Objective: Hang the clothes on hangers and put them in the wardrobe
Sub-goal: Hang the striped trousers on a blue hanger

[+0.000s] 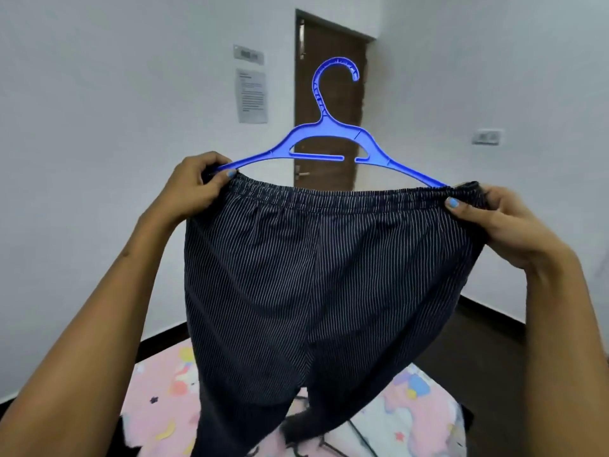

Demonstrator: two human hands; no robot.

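Trousers [313, 275] held up in the air above the bed [412, 407], waistband stretched wide across the hanger [329, 140], legs drooping down to the bedding. Left hand [197, 189] pinching the waistband and the hanger's left tip together, fingers curled round both. Right hand [494, 219] pinching the waistband at the hanger's right tip, thumb pressed on the elastic. Hanger's hook upright above the waistband, in front of the door [329, 103].

Best done evenly: pull the elastic over each tip until it seats past the shoulder, equal tension both sides, hook kept centred. Probably nearly seated, though the far side of the waistband is hidden. Elastic likely to slip off if either side is released too soon. Release one hand first, move it to the hook, then carry to the wardrobe, which is out of view.
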